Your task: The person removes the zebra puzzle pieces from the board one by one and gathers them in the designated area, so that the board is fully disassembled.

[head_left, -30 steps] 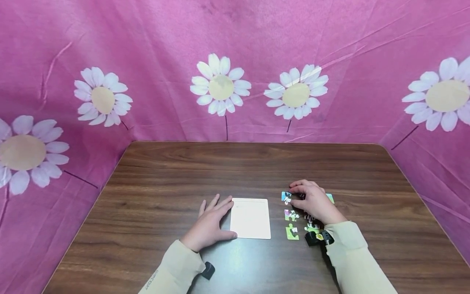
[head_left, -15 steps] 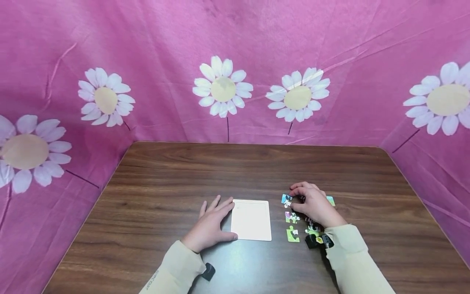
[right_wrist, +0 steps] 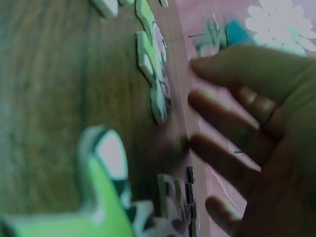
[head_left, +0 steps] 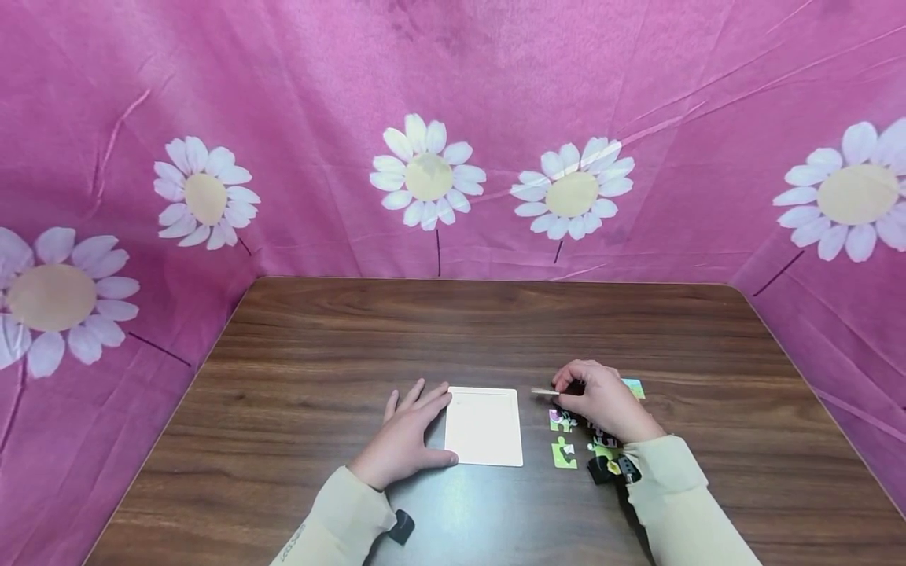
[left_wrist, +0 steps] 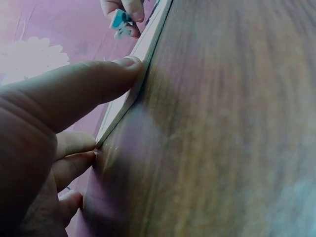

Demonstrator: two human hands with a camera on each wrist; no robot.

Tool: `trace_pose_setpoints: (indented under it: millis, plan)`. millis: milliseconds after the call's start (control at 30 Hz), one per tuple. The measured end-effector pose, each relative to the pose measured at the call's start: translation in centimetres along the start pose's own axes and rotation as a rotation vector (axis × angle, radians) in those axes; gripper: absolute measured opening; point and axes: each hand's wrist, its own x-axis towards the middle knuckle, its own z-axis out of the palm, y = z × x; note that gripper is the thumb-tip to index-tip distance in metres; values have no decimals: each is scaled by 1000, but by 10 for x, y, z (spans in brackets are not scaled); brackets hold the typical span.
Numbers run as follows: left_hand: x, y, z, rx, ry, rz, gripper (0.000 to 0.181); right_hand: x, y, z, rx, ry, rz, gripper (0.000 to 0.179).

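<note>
The backdrop was vivid pink, patterned with large daisies whose white petals ringed pale yellow centres above thin dark stems, while the desk showed brown wood grain with darker streaks. The square board was creamy white with a faint border line; one puzzle piece was bright green with white and black, another piece mixed green, purple, white and black, and the blue piece carried white and black markings. Both sleeves were pale beige, the left bearing dark lettering, and the wrist cameras were black.
</note>
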Motion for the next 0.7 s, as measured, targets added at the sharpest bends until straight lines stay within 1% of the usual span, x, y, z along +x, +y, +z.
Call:
trace_pose_setpoints:
  millis: [67,133,267,467,700]
  plan:
    - [0,0,0,-5,2,0,84,0,-1,0,70,-32,5,17]
    - [1,1,0,-7,4,-1,84,0,-1,-1,134,-57,28,14]
    - [2,1,0,-6,5,-3,84,0,-3,-3,202,-92,52,14]
    - [3,2,-1,-9,3,-6,85,0,-4,-5,240,-137,58,10]
    - [4,2,-2,-8,6,-11,84,3,-7,-8,278,-142,59,11]
